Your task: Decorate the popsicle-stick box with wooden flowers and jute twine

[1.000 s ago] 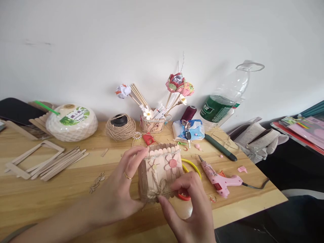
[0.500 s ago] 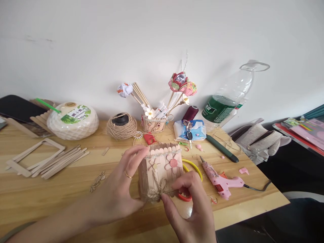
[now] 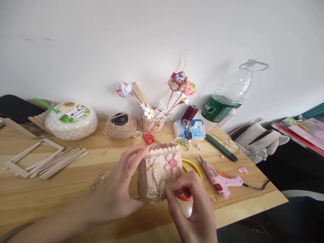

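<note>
My left hand [image 3: 124, 184] grips the left side of a small craft-stick box [image 3: 153, 172], fingers at its top edge and thumb near the bottom. On the box's front are two flower decorations, one with a pink centre [image 3: 173, 163], and a shiny trim runs below the rim. A twine bow [image 3: 160, 189] sits low on that face. My right hand [image 3: 191, 206] has its thumb and forefinger pinched close together at the bow's right end; the twine between them is mostly hidden. Behind this hand lie scissors with yellow and red handles [image 3: 193, 166].
A pink glue gun [image 3: 222, 182] with a cord lies at right, near a dark green utility knife [image 3: 221, 147]. Craft sticks [image 3: 62, 162] are piled at left. Along the wall stand a twine ball [image 3: 120, 126], a flower-filled stick pot [image 3: 153, 125] and a large plastic bottle [image 3: 220, 107].
My right thumb has shifted slightly right and up, from the bow's knot to its right end. The left hand still holds the box in about the same place.
</note>
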